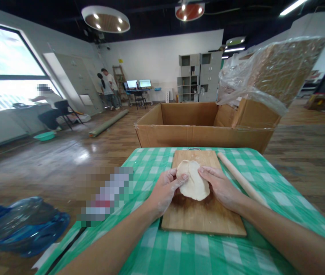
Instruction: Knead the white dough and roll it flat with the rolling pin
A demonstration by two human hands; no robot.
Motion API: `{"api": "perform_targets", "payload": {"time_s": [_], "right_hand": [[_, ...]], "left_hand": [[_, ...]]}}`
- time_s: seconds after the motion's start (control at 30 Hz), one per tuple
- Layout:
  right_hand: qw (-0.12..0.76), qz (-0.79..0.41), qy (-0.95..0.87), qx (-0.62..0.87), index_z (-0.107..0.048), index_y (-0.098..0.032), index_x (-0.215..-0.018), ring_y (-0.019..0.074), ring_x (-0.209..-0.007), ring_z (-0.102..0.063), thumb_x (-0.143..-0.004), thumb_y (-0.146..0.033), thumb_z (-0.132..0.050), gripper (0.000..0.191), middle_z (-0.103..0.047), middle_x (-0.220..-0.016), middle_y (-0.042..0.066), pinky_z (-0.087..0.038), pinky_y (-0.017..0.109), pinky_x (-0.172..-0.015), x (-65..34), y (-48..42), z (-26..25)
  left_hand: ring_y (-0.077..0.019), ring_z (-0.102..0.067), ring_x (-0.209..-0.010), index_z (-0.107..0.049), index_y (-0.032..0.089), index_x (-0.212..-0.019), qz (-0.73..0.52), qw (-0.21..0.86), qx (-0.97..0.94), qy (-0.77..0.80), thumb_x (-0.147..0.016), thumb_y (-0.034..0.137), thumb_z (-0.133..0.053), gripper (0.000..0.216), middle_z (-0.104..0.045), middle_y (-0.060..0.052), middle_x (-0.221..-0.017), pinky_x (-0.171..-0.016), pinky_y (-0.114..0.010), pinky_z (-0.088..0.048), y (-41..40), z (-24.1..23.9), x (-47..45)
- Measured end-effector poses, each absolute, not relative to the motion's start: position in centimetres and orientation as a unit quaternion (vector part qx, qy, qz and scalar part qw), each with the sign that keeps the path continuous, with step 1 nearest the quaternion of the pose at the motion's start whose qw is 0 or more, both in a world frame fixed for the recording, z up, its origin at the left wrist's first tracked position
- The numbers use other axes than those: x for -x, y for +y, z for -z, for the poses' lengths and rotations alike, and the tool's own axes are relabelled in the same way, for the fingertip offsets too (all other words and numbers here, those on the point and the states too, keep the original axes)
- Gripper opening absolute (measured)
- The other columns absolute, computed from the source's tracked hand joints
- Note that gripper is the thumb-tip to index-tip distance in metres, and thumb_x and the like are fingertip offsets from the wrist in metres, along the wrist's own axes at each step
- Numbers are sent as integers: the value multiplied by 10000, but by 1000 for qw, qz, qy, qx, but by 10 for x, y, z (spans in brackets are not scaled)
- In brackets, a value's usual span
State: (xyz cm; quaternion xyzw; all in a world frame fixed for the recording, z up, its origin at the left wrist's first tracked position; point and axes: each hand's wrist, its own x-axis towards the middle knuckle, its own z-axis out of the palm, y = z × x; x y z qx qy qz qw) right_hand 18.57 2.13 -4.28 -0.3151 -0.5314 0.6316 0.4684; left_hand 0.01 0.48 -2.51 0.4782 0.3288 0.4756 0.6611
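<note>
A flattened, pale piece of dough [194,186] is held up over a wooden cutting board [205,221], with a fold or crease down its upper middle. My left hand [166,187] pinches its left edge, the thumb lying on the front face. On the opposite side, my right hand [218,183] grips the right edge between thumb and fingers. The fingers behind the dough are partly hidden. To the right of the board lies a wooden rolling pin [241,178], close to my right forearm.
The table wears a green and white checked cloth [148,168]. A blurred-out item [108,196] lies at its left side. Beyond the far edge stands a large cardboard box [191,131] with plastic wrap. A blue water jug [25,225] rests on the floor at left. Several people are farther back.
</note>
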Motion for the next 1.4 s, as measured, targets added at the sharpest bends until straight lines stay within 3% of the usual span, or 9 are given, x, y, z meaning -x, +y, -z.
{"api": "perform_targets", "payload": {"time_s": [0.1, 0.43, 0.63, 0.9, 1.2, 1.4], "right_hand": [[468, -629, -536, 313, -735, -192, -1001, 202, -828, -675, -888, -528, -671, 361, -753, -940, 57, -522, 313, -757, -186, 21, 41], [430, -616, -579, 317, -703, -181, -1048, 202, -797, -672, -799, -503, -775, 413, -740, -962, 69, -528, 311, -705, -189, 18, 35], [452, -591, -580, 332, -705, -184, -1013, 198, -762, -672, -799, -471, -774, 364, -740, -925, 60, -517, 291, -643, -188, 18, 35], [490, -430, -637, 412, -714, -192, -976, 231, -750, -678, -836, -444, -732, 289, -749, -866, 58, -511, 310, -608, -189, 15, 33], [465, -262, -736, 416, -674, -229, -1238, 294, -1013, -690, -832, -341, -739, 426, -732, -1169, 71, -555, 406, -865, -188, 10, 32], [441, -268, -754, 407, -573, -228, -1401, 201, -593, -708, -973, -336, -561, 441, -779, -891, 52, -589, 329, -579, -186, 3, 34]], "left_hand": [[-216, -725, -803, -712, 120, -1067, -472, 667, -477, 324, -795, 411, -806, 410, -766, -114, -963, -712, -296, -561, 5, 24, 0], [-167, -682, -687, -734, 110, -1052, -479, 654, -482, 333, -791, 409, -808, 403, -759, -95, -864, -615, -246, -514, 5, 24, 0], [-189, -703, -688, -721, 123, -1099, -481, 639, -492, 343, -775, 388, -813, 428, -765, -86, -840, -626, -270, -541, 4, 22, 0], [-226, -737, -669, -712, 112, -1022, -452, 591, -528, 410, -766, 468, -799, 448, -771, -103, -846, -600, -320, -607, 3, 26, -3], [-239, -751, -726, -671, 111, -1069, -500, 610, -453, 416, -775, 414, -804, 443, -772, -119, -917, -619, -331, -634, 4, 25, -3], [-209, -741, -682, -681, 119, -1039, -493, 630, -436, 411, -807, 407, -779, 383, -766, -98, -861, -642, -322, -630, 3, 25, -2]]}}
